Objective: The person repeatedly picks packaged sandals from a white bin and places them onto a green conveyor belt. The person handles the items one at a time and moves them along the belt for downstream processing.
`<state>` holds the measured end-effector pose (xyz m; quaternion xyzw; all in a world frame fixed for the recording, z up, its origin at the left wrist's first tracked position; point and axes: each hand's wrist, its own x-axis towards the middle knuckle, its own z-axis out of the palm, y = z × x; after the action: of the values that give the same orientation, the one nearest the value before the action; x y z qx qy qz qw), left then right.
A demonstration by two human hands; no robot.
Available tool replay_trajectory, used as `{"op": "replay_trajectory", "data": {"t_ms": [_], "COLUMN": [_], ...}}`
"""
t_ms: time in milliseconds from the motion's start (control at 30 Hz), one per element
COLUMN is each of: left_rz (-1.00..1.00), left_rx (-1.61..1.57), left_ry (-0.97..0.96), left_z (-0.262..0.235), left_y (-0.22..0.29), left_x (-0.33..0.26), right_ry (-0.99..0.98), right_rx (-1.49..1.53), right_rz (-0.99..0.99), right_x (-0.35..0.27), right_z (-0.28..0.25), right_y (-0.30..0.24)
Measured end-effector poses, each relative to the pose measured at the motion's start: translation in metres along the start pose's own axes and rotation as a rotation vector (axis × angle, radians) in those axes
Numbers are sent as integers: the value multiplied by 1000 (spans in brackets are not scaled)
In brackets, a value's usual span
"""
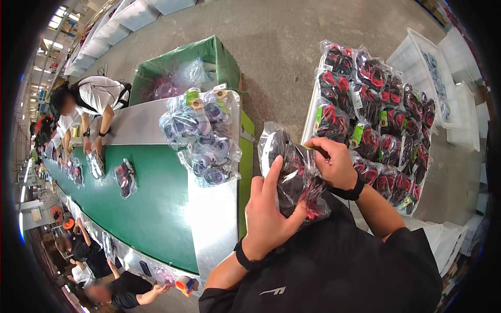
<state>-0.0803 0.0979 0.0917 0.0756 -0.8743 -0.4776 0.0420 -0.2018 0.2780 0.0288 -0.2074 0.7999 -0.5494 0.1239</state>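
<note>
A clear plastic bag with a pair of black and red shoes [291, 180] is held up in front of my body. My left hand [269, 211] grips the bag from below, its thumb and fingers spread around the shoes. At the bag's right edge, my right hand [336, 164] has its fingers curled and pinching the plastic near the top. A pale sole shows through at the upper left of the bag. What lies under my right fingertips is partly hidden.
Right: a stack of bagged black-red shoes [383, 130] and white bins [417, 57]. Left: bagged grey-purple shoes [201, 135] on the metal end of a green conveyor [151, 208], a bagged pair [125, 178] on the belt, a green-lined bin [224, 62], an orange tape dispenser [185, 285] and co-workers [96, 96].
</note>
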Motion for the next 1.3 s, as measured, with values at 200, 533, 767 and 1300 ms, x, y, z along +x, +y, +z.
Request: {"op": "replay_trajectory", "data": {"t_ms": [200,533,767,1300], "left_rz": [-55,-581,-525,-772], "left_rx": [-380,-929,-593,153], "left_ry": [4,186,-117,-81], "left_z": [11,46,48,41], "left_y": [-41,-82,-104,-151], "left_x": [1,-4,3,-94], "right_ry": [-56,-407,-250,609], "right_rx": [80,978,787,-797], "right_rz": [44,620,481,498], "right_x": [-10,-35,26,213], "right_z": [3,33,-26,-233], "right_y": [34,93,127,297]}}
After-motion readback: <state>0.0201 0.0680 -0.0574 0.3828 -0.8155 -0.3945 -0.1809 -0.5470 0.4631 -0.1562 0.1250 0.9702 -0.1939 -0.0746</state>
